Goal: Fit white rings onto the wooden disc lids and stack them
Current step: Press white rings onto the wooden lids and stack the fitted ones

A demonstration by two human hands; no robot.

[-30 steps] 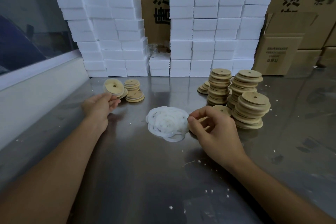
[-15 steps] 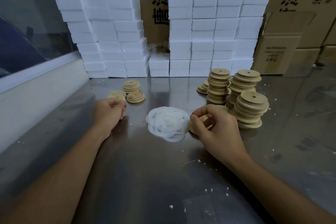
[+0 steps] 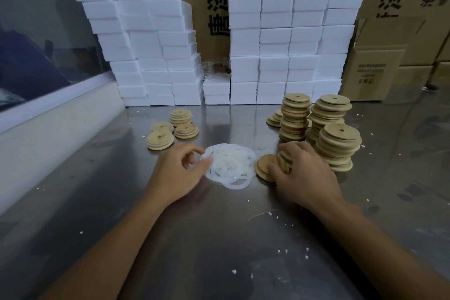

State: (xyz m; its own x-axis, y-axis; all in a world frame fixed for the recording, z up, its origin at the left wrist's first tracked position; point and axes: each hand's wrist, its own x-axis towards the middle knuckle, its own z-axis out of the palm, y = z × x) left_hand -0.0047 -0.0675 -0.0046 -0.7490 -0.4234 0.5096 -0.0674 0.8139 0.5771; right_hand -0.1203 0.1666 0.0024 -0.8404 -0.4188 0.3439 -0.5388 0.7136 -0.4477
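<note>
A loose pile of white rings [image 3: 230,165] lies on the steel table in the middle. My left hand [image 3: 176,173] reaches its left edge, thumb and forefinger pinching a ring there. My right hand [image 3: 302,170] grips a wooden disc lid [image 3: 264,168] from a small leaning group just right of the rings. Tall stacks of bare wooden lids [image 3: 337,146] stand at the right. Short stacks of ringed lids [image 3: 160,140] sit at the left, with two more stacks [image 3: 186,130] behind.
White foam blocks [image 3: 280,39] are piled high along the back, with cardboard boxes [image 3: 379,73] behind and to the right. A white ledge [image 3: 48,129] borders the table's left side. White crumbs are scattered over the steel surface.
My left hand set its ringed lid down on the left stacks and moved right to the ring pile. My right hand stayed at the lids beside the rings and took hold of one.
</note>
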